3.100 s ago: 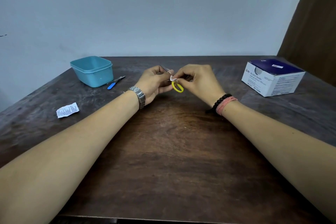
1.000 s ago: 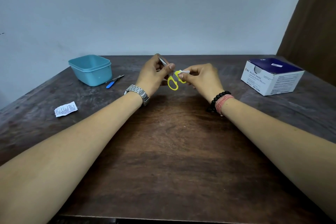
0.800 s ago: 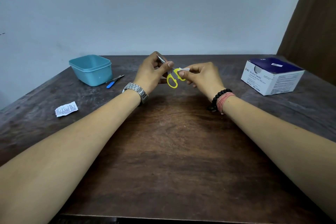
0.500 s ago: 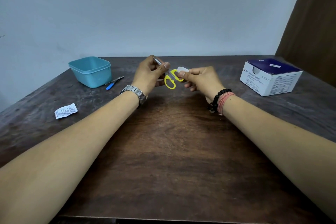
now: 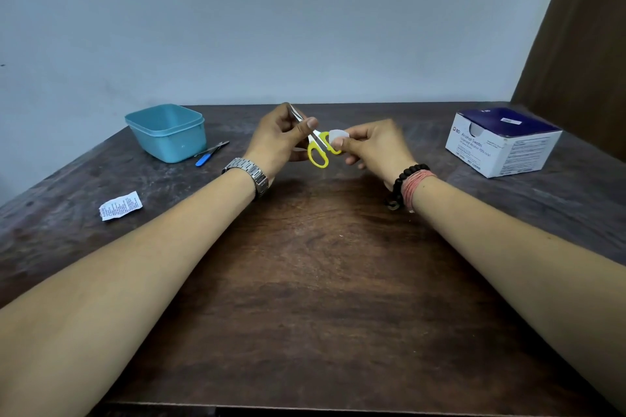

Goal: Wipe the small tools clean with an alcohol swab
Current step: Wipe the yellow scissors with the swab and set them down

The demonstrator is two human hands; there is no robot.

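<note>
1. Scissors (image 5: 317,149), small, with yellow plastic loop handles and steel blades, are held above the middle of the dark brown wooden table (image 5: 305,298) in the head view, between both hands.
2. Far left on the table stands a teal plastic tub (image 5: 168,132); just beside its right side lies a slim blue-handled metal tool (image 5: 210,154).
3. Nearer on the left lies a torn white printed sachet wrapper (image 5: 120,206), well apart from the tub.
4. Far right sits a white and navy cardboard box of alcohol swabs (image 5: 501,142), its top opened.
5. Nothing lies between the camera and the scissors; only the two forearms frame them.
6. Left hand (image 5: 277,139), wearing a steel wristwatch (image 5: 249,174), grips the blades: its thumb presses on top of them, curled fingers behind, and the blade tip pokes out above the hand.
7. Right hand (image 5: 376,149), with a black bead bracelet (image 5: 404,179) at the wrist, pinches a small white alcohol swab (image 5: 338,136) between thumb and forefinger against the upper yellow loop; the lower loop hangs free between the hands.
</note>
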